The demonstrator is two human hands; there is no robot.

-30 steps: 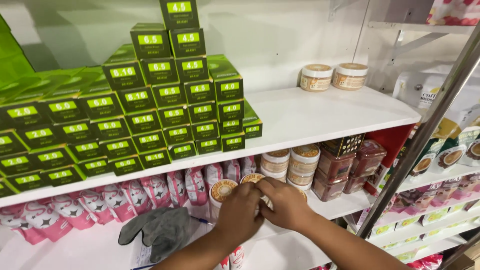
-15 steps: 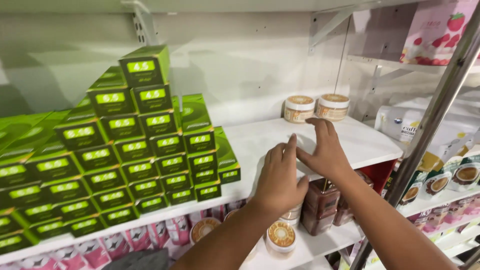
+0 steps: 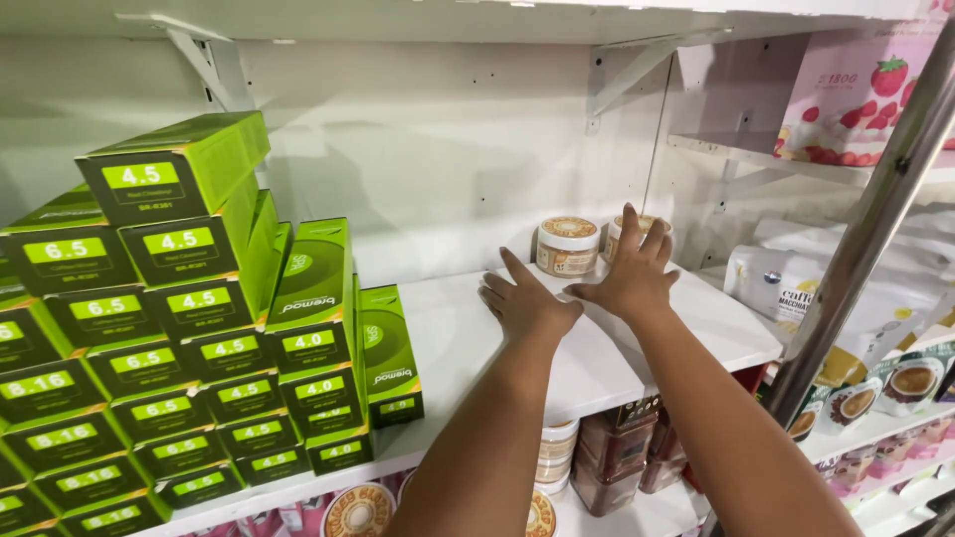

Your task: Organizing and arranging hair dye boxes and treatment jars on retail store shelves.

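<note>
Both hands reach forward over the white shelf board, palms down and fingers spread, and they hold nothing. The left hand lies flat on the white surface near the middle of the shelf. The right hand is a little further back and to the right, its fingers open and stretched toward two small round cream jars with brown patterned lids. The first cream jar stands free at the back of the shelf, just beside the right hand's fingers. The second cream jar is partly hidden behind these fingers, and I cannot tell if they touch it.

On the left side of the same shelf stands a stepped pile of bright green cardboard boxes, well apart from the hands. Below the shelf there are dark brown plastic jars
</note>
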